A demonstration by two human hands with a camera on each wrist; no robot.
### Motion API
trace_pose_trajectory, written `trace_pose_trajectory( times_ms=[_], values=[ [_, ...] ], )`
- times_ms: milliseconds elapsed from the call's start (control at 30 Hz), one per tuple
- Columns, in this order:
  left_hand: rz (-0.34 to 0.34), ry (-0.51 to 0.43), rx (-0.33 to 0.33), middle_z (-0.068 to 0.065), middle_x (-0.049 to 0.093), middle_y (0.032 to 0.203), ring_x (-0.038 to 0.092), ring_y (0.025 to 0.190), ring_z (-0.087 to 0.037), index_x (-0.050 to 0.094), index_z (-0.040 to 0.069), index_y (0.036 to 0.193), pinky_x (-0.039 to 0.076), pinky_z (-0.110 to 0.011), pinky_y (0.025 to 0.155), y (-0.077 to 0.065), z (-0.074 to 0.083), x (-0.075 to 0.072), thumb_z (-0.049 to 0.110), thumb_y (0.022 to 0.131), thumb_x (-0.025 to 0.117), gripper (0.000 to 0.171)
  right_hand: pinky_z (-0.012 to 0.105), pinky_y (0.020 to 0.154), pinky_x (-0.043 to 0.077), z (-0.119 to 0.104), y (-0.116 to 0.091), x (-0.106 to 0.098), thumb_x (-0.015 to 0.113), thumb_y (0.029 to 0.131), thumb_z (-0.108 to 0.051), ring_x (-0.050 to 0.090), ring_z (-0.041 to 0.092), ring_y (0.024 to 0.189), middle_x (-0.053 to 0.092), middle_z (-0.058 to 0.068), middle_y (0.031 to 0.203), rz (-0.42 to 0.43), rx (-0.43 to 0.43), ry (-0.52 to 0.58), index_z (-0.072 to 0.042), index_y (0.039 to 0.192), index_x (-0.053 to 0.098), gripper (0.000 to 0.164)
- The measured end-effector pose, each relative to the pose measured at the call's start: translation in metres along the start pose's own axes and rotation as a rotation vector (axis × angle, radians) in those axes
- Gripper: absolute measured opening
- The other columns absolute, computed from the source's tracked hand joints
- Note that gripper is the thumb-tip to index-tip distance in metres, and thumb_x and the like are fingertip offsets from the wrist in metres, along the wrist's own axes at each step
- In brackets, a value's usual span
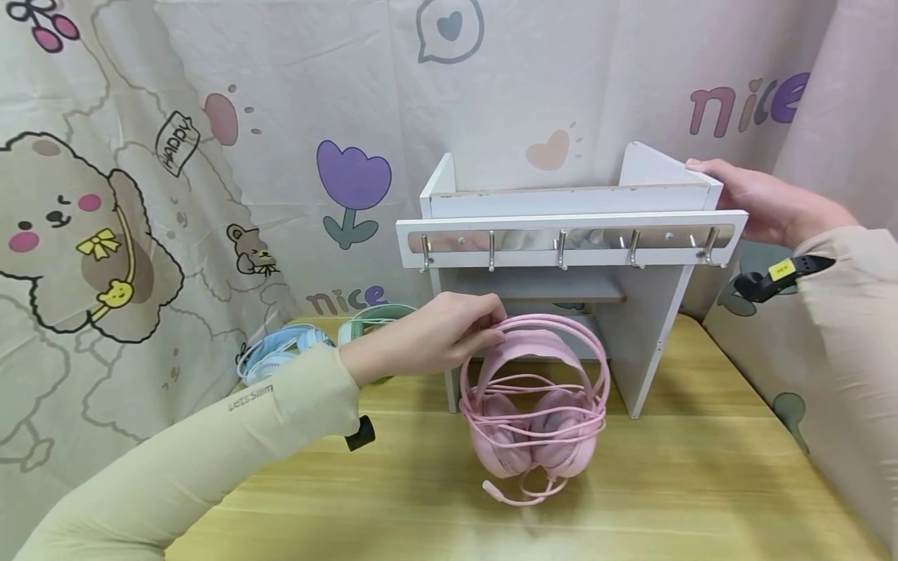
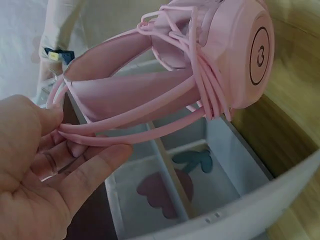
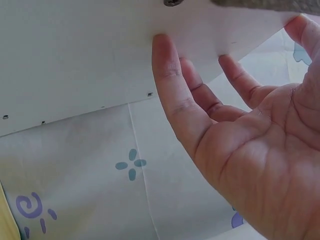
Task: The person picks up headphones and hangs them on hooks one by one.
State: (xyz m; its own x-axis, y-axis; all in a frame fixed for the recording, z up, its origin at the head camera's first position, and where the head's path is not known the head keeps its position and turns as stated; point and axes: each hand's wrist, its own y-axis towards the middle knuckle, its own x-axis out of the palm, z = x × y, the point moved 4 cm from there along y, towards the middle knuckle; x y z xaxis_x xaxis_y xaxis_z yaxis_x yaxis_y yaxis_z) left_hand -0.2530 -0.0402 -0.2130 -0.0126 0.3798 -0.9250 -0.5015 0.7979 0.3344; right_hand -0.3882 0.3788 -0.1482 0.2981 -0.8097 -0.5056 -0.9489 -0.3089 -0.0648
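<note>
A pink headset (image 1: 536, 347) with its cable wound round the ear cups hangs upright in front of a white shelf unit (image 1: 655, 327). My left hand (image 1: 456, 331) pinches its thin outer headband bars between thumb and fingers, which the left wrist view shows close up. The microphone (image 1: 493, 491) points down to the left, just over the table. At the unit's upper right side is my right hand (image 1: 765, 199). In the right wrist view, its extended fingertips touch the white side panel (image 3: 75, 55). Across the unit's front runs a metal rail (image 1: 526, 240) with several hooks.
On the wooden table (image 1: 393, 483), a blue headset (image 1: 270, 354) lies at the back left. Beside it stands a green headset (image 1: 379, 315), partly hidden by my left arm. A patterned curtain (image 1: 295, 101) hangs behind and along the sides.
</note>
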Motion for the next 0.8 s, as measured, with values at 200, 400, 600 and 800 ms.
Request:
trace_pose_trajectory(
  times_ms=[200, 400, 600, 800],
  values=[
    [0.059, -0.017, 0.032, 0.005, 0.063, 0.085, 0.055, 0.075, -0.007, 0.064, 0.011, 0.109, 0.050, -0.022, 0.068, 0.015, 0.015, -0.005, 0.019, 0.110, 0.063, 0.008, 0.029, 0.086, 0.060, 0.002, 0.000, 0.002, 0.024, 0.110, -0.068, 0.062, 0.003, 0.106, 0.062, -0.022, 0.116, 0.011, -0.019, -0.033, -0.050, 0.132, 0.049, 0.038],
    [0.084, -0.008, 0.053, 0.004, 0.064, 0.084, 0.054, 0.073, -0.007, 0.065, 0.010, 0.108, 0.048, -0.020, 0.067, 0.031, 0.027, -0.012, 0.017, 0.110, 0.063, 0.007, 0.030, 0.088, 0.060, 0.002, 0.001, 0.003, 0.022, 0.109, -0.070, 0.062, 0.004, 0.107, 0.062, -0.021, 0.117, 0.002, -0.026, -0.048, -0.047, 0.135, 0.046, 0.042],
    [0.096, -0.002, 0.082, 0.002, 0.066, 0.085, 0.055, 0.073, -0.007, 0.064, 0.008, 0.106, 0.048, -0.020, 0.070, 0.048, 0.038, -0.017, 0.015, 0.110, 0.062, 0.008, 0.029, 0.088, 0.059, 0.003, 0.001, 0.006, 0.021, 0.110, -0.067, 0.062, 0.003, 0.107, 0.063, -0.022, 0.116, 0.004, -0.051, -0.010, -0.048, 0.130, 0.049, 0.040],
    [0.100, 0.013, 0.077, 0.001, 0.068, 0.086, 0.057, 0.074, -0.009, 0.065, 0.007, 0.105, 0.048, -0.020, 0.072, 0.065, 0.046, -0.019, 0.016, 0.109, 0.063, 0.010, 0.027, 0.087, 0.059, 0.003, 0.002, 0.006, 0.021, 0.110, -0.068, 0.062, 0.002, 0.108, 0.063, -0.023, 0.118, 0.000, -0.056, -0.014, -0.048, 0.132, 0.049, 0.040]
  ],
)
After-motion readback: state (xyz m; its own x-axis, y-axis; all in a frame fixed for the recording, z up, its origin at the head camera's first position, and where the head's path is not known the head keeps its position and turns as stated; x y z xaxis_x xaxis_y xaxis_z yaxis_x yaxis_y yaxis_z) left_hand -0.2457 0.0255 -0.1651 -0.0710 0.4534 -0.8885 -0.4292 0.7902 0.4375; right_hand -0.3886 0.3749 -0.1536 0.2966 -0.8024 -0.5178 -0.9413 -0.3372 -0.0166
